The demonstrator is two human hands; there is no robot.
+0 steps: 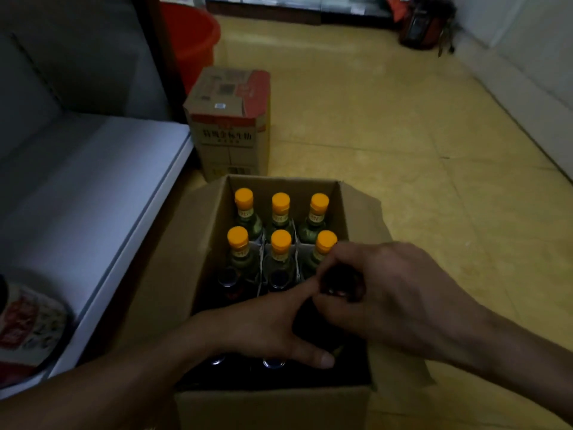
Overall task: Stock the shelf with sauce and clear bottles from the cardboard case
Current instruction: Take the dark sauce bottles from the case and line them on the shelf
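An open cardboard case (273,405) stands on the floor in front of me. Several clear bottles with orange caps (280,243) fill its far rows, and dark sauce bottles (228,279) with black caps sit nearer. Both hands hold one dark sauce bottle (316,324) at the case's right side. My right hand (390,293) grips its neck and cap from above. My left hand (263,327) holds its body, index finger stretched toward the neck and thumb low on its front.
A white shelf board (102,193) runs along the left, with a packaged item (28,324) on its near end. A second, closed carton (231,125) stands beyond the case, and a red bucket (189,38) behind it. Yellow tiled floor (403,135) lies to the right.
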